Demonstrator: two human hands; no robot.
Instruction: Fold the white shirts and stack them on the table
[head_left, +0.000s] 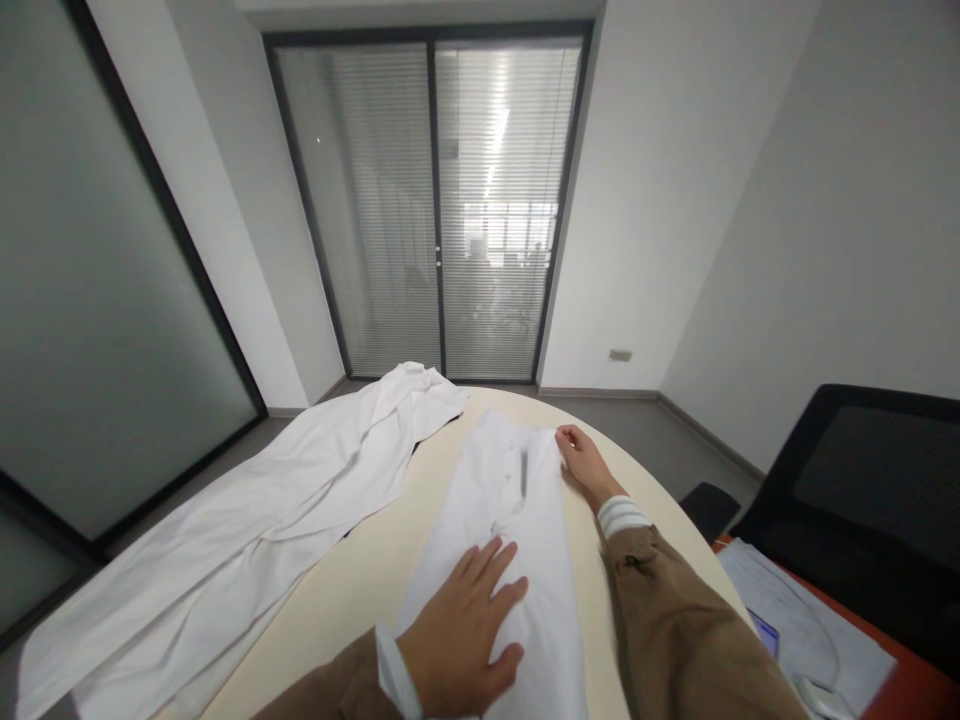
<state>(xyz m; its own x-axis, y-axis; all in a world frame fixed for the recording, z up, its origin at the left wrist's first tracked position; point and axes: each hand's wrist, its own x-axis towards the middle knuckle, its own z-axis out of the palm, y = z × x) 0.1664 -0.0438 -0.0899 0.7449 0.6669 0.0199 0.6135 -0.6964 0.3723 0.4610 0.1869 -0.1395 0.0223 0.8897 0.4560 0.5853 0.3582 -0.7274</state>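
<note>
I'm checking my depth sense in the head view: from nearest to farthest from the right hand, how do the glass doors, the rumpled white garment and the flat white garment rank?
From the right hand:
1. Flat white garment: right at the fingertips, under the left hand.
2. Rumpled white garment: across the table, left side.
3. Glass doors: beyond the table.

i see blinds-covered dark-framed glass doors (439,210), plain white walls (675,150), grey floor (652,420), black mesh office chair (870,500) on r.
</note>
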